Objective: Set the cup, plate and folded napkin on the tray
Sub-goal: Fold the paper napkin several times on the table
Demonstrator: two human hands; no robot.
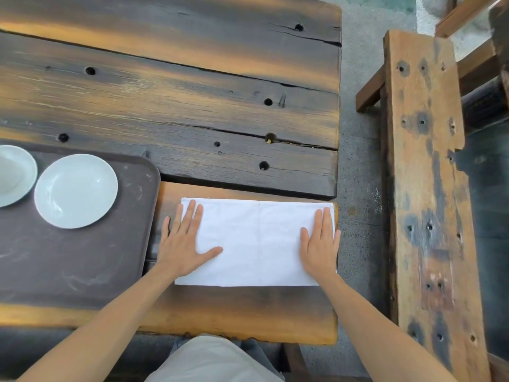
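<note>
Brown tray [82, 257] sits on the left side of the wooden table [192, 106], its left part cut off by the frame edge. Two pale round dishes in it: a plate [75, 191] fully visible near the tray's far right corner, and just left of it a second pale dish [15, 175] only partly in frame, can't tell if it's the cup or another plate. The two rims are close, tiny gap between them. Both look empty. Near half of the tray is bare, scuffed surface only

White napkin [256, 241] is not on the tray: it lies flat on the table just right of the tray, folded into a long rectangle with a faint crease down the middle, its right end reaching the table's right edge

Left hand [184, 244] is flat, palm down, fingers spread, on the napkin's left end, little finger off the cloth on the wood. Right hand [321, 244] is flat, palm down, fingers together, on the napkin's right end. Both hands are spread wide and pressing, neither is gripping anything

Wooden bench [429, 188] stands right of the table across a strip of grey floor
</note>
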